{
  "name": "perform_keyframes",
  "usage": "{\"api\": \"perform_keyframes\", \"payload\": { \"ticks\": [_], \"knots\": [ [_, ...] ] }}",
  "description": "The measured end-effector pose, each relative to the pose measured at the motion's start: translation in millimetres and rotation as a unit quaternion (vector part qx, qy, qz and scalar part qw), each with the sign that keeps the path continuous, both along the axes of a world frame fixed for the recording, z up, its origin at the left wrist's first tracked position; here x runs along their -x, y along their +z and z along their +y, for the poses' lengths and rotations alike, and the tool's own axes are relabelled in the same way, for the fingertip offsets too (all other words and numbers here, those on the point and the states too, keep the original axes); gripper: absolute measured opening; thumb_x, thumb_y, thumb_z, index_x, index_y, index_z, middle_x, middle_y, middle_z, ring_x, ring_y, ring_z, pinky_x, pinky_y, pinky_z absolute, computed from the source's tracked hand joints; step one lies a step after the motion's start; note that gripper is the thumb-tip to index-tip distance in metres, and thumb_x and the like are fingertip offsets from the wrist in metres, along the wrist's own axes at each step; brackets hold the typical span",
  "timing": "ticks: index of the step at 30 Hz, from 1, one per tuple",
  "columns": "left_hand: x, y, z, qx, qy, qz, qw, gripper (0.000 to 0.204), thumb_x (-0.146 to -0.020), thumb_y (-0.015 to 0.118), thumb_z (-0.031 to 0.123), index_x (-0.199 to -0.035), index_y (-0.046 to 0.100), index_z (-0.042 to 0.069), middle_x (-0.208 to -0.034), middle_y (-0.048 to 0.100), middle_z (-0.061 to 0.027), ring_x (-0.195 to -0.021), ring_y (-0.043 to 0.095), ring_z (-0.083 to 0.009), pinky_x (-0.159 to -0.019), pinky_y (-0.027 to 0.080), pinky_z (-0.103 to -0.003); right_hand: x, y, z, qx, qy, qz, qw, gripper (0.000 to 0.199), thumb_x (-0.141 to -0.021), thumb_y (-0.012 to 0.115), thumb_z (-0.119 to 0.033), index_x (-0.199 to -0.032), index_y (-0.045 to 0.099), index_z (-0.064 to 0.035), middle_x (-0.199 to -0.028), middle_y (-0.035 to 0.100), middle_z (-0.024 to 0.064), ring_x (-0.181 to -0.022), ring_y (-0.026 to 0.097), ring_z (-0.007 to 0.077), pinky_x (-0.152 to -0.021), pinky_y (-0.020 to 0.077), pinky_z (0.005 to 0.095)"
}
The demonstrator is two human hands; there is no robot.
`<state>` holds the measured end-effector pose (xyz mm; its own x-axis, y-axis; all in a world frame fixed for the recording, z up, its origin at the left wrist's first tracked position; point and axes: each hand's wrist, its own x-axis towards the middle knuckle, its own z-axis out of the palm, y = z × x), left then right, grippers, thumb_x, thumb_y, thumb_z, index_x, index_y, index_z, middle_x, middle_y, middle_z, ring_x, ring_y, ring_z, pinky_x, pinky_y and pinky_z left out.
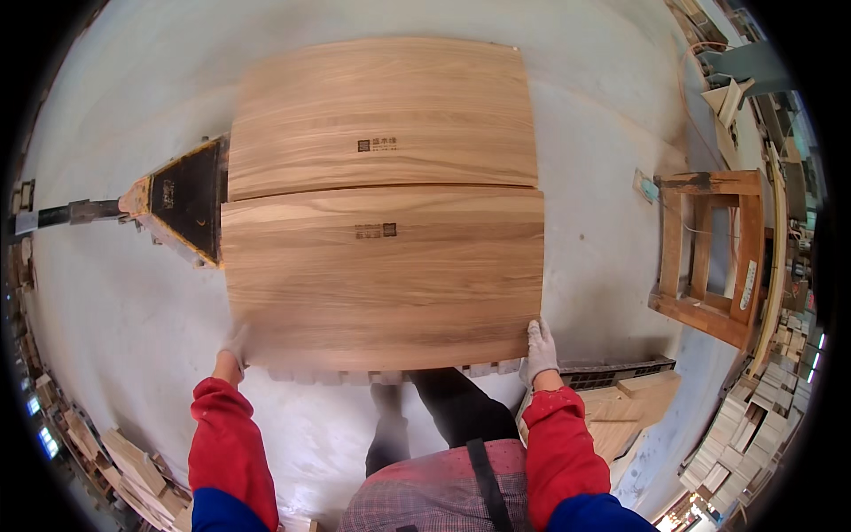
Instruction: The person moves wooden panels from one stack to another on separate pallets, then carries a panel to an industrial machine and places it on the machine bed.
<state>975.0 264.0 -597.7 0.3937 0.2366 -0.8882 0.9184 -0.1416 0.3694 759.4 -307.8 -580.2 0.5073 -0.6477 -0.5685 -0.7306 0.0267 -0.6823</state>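
1. Near wood panel: flat, just beside far wood panel; pallet jack at left.
2. Left hand: gloved, at near left corner; blurred, closure cannot be told.
3. Right hand: gloved, touching near right corner; closure likewise unclear.

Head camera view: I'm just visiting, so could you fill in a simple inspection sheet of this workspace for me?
Surface: pale floor with darker smudges; pale blocks show below the near board's edge.
Job's things: near board and far board, wood-grained, side by side with a dark seam between; each bears a small dark printed mark.
Clutter: loose wood pieces at lower right; planks at lower left.
Hands: left hand and right hand, pale-gloved, at the near board's two near corners; grip underneath hidden.
Cables: thin reddish line at upper right, perhaps a hose.
Surroundings: black-and-yellow wheeled-lifter base at left; wooden frame at right.
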Motion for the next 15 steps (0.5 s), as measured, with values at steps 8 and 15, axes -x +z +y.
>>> {"api": "perform_keyframes", "payload": {
  "ticks": [8,15],
  "knots": [
    [9,-16,9,0.025,0.004,-0.024,0.999,0.050,-0.084,0.057,0.040,-0.124,0.044,0.013,-0.106,0.058,-0.0030,-0.088,0.058,-0.0188,-0.064,0.051,-0.037,-11,8,-7,0.047,0.021,0.035,0.998,0.049,-0.091,0.048,-0.034,-0.119,0.047,0.0063,-0.105,0.058,0.0140,-0.096,0.051,0.0186,-0.087,0.0391,0.0284],
    [10,9,-23,-0.040,-0.009,-0.012,0.999,0.056,-0.082,0.057,0.046,-0.125,0.042,0.014,-0.114,0.054,-0.0049,-0.095,0.055,-0.0194,-0.070,0.049,-0.035,-15,23,1,0.000,-0.033,0.021,0.999,0.047,-0.091,0.047,-0.034,-0.122,0.045,0.0018,-0.112,0.054,0.0119,-0.103,0.048,0.0184,-0.090,0.0369,0.0300]
  ]
}}
